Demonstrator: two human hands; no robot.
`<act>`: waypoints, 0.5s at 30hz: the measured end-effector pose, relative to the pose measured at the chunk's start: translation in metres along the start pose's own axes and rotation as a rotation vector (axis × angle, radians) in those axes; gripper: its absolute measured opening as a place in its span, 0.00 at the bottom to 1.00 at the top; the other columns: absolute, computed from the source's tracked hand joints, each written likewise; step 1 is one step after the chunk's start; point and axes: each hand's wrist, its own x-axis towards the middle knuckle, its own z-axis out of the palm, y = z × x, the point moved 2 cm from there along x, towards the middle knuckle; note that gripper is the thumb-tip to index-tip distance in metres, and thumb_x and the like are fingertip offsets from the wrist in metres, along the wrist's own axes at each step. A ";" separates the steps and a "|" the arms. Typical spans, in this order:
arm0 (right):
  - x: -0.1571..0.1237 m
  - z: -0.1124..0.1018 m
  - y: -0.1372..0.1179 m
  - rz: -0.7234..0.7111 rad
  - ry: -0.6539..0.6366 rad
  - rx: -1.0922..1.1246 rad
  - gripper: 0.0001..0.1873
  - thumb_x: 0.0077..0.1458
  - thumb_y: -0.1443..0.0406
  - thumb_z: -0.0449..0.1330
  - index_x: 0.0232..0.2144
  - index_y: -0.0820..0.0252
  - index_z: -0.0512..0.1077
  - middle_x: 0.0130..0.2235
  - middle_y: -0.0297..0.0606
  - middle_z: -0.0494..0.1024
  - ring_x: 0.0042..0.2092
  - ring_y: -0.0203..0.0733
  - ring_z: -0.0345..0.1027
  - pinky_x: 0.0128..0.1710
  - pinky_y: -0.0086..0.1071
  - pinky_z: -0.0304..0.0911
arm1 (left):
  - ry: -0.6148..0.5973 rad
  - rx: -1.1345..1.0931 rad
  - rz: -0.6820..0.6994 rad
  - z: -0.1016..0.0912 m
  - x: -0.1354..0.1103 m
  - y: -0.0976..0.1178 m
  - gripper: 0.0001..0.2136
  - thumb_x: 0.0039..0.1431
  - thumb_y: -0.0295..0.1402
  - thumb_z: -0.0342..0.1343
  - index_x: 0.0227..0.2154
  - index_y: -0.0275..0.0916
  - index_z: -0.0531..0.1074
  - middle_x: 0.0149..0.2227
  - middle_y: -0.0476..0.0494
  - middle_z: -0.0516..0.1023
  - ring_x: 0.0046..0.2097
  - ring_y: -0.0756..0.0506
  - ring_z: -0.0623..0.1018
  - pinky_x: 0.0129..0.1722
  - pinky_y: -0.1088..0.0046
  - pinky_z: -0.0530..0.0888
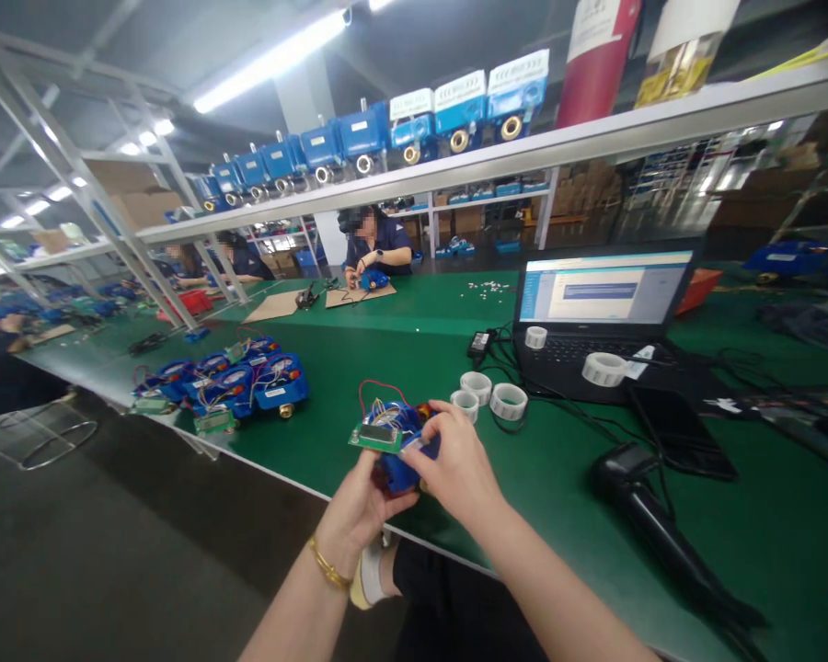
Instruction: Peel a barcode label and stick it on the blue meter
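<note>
My left hand (359, 501) supports a blue meter housing (400, 473) from below at the table's front edge, its thumb by the circuit board. That green circuit board (374, 436), with a grey display, sits over the housing's left side on thin wires; a red wire loops above. With bent thumb and fingers, my right hand (455, 455) grips the housing's right side. Something pale, perhaps a label, shows near its thumb; its kind cannot be made out. Several similar open blue meters (231, 382) with wires and boards stand to the left.
Rolls of white labels (509, 401) lie right of my hands, near a laptop (593, 313). A black barcode scanner (662, 533) and a phone (683, 430) lie at the right. Across the green table (345, 345) a co-worker (379, 241) handles a blue part. Finished meters line the shelf (359, 188) above.
</note>
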 end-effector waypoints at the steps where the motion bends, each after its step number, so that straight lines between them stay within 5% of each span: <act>1: -0.002 0.000 0.003 0.020 0.003 0.010 0.12 0.44 0.65 0.63 0.28 0.59 0.62 0.48 0.46 0.66 0.53 0.52 0.58 0.51 0.46 0.57 | -0.001 -0.004 0.009 -0.001 0.000 -0.003 0.13 0.63 0.38 0.45 0.39 0.32 0.66 0.30 0.42 0.73 0.27 0.47 0.74 0.25 0.71 0.76; 5: -0.006 0.002 0.027 0.149 -0.006 0.222 0.22 0.41 0.60 0.63 0.40 0.58 0.62 0.44 0.42 0.69 0.46 0.49 0.64 0.44 0.43 0.64 | -0.004 -0.007 0.070 -0.011 0.002 -0.015 0.13 0.61 0.38 0.49 0.37 0.31 0.68 0.32 0.39 0.73 0.29 0.47 0.75 0.25 0.70 0.76; 11: -0.023 -0.005 0.054 0.114 -0.050 0.349 0.12 0.53 0.59 0.54 0.39 0.59 0.67 0.42 0.42 0.73 0.44 0.45 0.67 0.39 0.35 0.67 | 0.064 0.036 0.127 -0.041 0.003 -0.003 0.10 0.59 0.33 0.52 0.38 0.29 0.68 0.32 0.37 0.74 0.32 0.45 0.75 0.25 0.71 0.76; 15: -0.046 -0.028 0.057 0.080 -0.046 0.266 0.08 0.54 0.65 0.51 0.36 0.60 0.68 0.36 0.39 0.73 0.39 0.41 0.68 0.35 0.30 0.64 | 0.413 0.004 0.212 -0.082 0.022 0.041 0.10 0.60 0.26 0.47 0.43 0.33 0.68 0.31 0.43 0.73 0.31 0.45 0.75 0.27 0.65 0.77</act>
